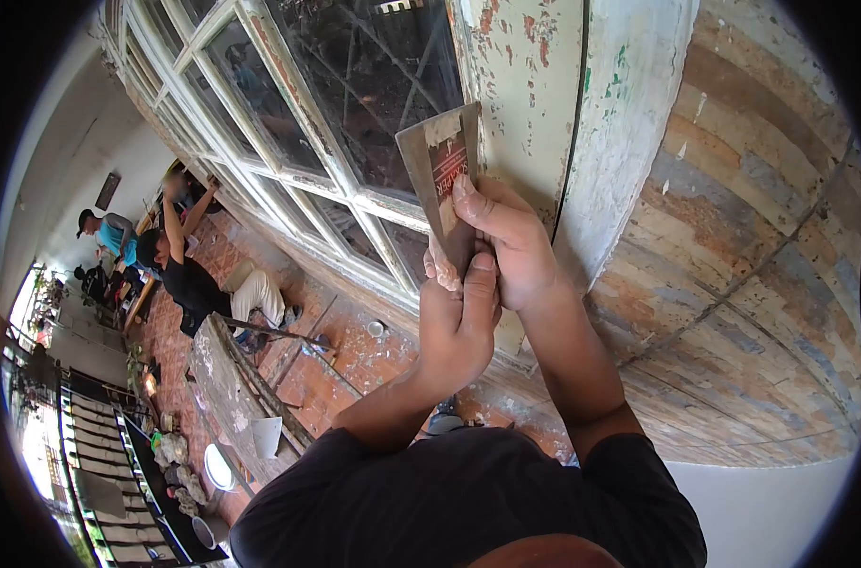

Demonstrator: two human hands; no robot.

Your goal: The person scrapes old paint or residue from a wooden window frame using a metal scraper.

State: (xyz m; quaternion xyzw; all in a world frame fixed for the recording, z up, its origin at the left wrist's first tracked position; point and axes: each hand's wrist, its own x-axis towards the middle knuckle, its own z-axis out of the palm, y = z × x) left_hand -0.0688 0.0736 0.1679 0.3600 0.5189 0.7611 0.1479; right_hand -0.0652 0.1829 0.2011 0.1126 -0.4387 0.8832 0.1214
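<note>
A wide metal scraper (455,156) with a red printed label is held up in front of the window frame. Its blade points up, and pale putty-like residue clings to its lower left edge. My left hand (459,327) is closed around the lower end, where the handle is mostly hidden by fingers. Higher up, my right hand (508,232) grips the scraper from the right, thumb pressed on the blade face. Behind the blade stands a white window frame (350,194) with glass panes and worn paint. Beside it runs a cream post (528,95) with flaking paint.
A stone-clad wall (734,256) rises on the right. To the left, a person in a black shirt (194,293) sits with arms raised to the windows; another in blue sleeves (118,237) is farther back. A weathered plank (227,379), a white bucket (219,466) and debris are on the tiled floor.
</note>
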